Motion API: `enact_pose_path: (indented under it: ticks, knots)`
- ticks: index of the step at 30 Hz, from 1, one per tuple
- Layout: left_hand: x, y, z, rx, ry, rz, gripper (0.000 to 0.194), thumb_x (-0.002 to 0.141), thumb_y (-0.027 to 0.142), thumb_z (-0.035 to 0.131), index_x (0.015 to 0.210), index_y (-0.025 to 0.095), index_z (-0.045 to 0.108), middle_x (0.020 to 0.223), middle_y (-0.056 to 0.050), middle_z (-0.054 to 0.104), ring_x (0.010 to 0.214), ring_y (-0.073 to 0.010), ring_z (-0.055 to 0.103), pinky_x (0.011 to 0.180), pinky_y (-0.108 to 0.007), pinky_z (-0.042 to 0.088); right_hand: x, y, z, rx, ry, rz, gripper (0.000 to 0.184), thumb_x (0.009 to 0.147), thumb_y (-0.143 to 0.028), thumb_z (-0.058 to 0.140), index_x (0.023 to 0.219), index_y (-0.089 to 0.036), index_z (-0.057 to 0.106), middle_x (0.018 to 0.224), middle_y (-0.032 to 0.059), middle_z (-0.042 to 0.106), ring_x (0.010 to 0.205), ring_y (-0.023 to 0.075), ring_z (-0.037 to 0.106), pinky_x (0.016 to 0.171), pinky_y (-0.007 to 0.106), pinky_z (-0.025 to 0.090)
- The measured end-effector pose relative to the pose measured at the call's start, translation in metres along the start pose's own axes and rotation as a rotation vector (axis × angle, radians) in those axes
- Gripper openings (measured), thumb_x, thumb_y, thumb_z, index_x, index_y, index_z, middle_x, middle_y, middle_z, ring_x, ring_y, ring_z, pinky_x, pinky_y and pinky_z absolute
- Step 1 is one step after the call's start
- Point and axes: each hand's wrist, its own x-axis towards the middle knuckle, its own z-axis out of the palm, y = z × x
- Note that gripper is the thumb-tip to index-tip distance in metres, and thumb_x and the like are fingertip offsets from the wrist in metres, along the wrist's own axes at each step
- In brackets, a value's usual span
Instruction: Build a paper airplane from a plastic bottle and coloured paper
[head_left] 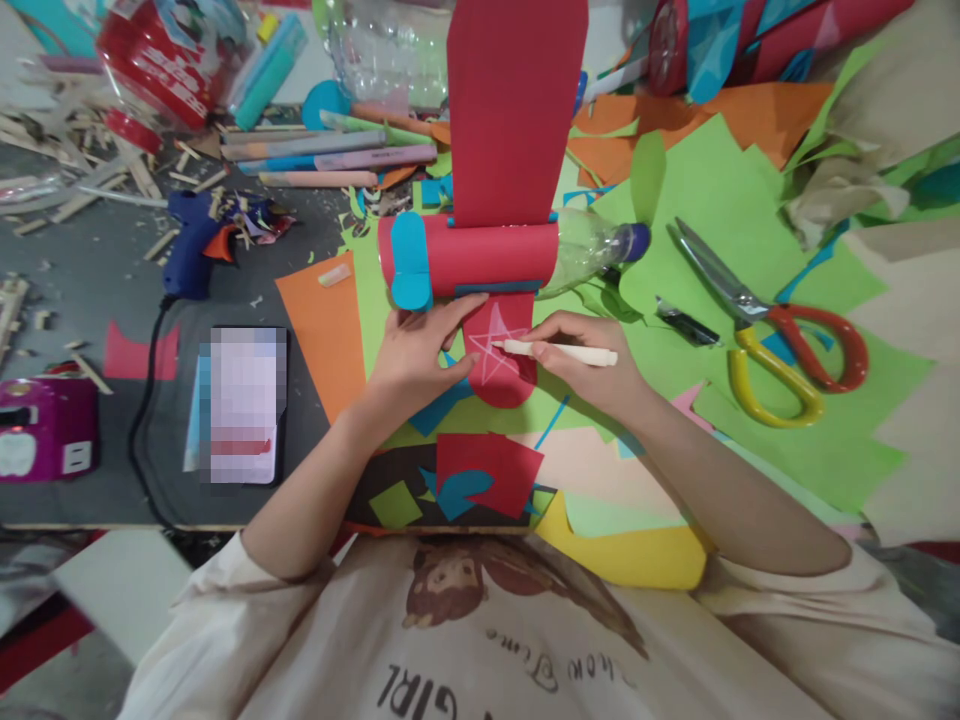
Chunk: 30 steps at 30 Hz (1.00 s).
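Observation:
A clear plastic bottle (592, 250) wrapped in red paper (487, 255) lies on its side, with a blue paper end (411, 262) and a purple cap. A long red paper strip (514, 100) runs up from it. A rounded red paper flap (501, 355) below bears a white star. My left hand (416, 355) presses flat on the flap's left edge, fingers spread. My right hand (585, 365) pinches a white marker pen (559, 351), its tip on the star.
Scissors with red and yellow handles (772, 335) lie right on green paper (720, 200). A blue glue gun (187, 240), a phone (244, 405), several markers (330, 155), wood sticks, orange paper (326, 330) and paper scraps surround the work.

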Motion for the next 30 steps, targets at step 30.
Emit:
enact_pose_path:
  ticks: [30]
  knots:
    - [-0.0020, -0.0021, 0.0005, 0.001, 0.034, 0.054, 0.052, 0.086, 0.028, 0.056, 0.138, 0.028, 0.052, 0.083, -0.001, 0.062, 0.083, -0.0191, 0.059, 0.098, -0.034, 0.039, 0.0010, -0.0025, -0.0025, -0.022, -0.025, 0.019, 0.013, 0.077, -0.025, 0.062, 0.065, -0.020, 0.064, 0.061, 0.0006, 0.067, 0.055, 0.0141, 0.057, 0.053, 0.027, 0.042]
